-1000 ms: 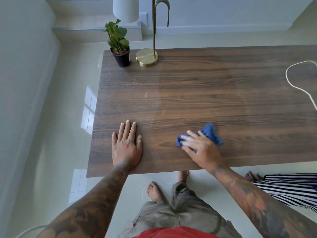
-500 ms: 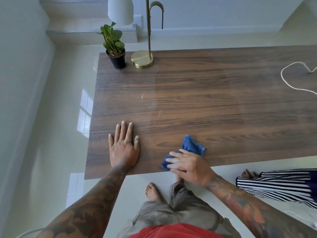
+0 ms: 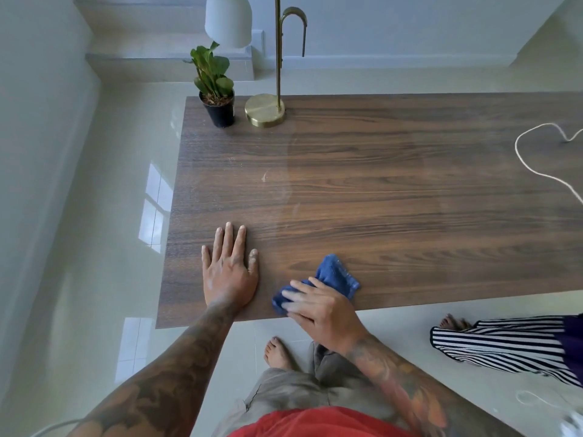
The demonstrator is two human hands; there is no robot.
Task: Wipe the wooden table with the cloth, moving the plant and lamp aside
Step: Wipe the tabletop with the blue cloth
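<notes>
The wooden table [image 3: 378,190] fills the middle of the view. My right hand [image 3: 321,310] presses a crumpled blue cloth [image 3: 334,275] onto the table close to its near edge, fingers laid flat over it. My left hand [image 3: 228,269] rests flat on the wood to the left of the cloth, fingers straight. At the far left corner stand a small green plant [image 3: 214,89] in a black pot and, to its right, a brass lamp [image 3: 266,110] with a round base and a white shade.
A white cord [image 3: 533,165] loops over the table's right side. Another person's striped trouser leg [image 3: 504,345] and bare foot are on the floor at the right. My own bare feet stand below the table's near edge. Glossy tiled floor lies to the left.
My right hand has slid the cloth from the centre-right toward the near edge and leftward, closer to my left hand. The left hand has stayed flat in place.
</notes>
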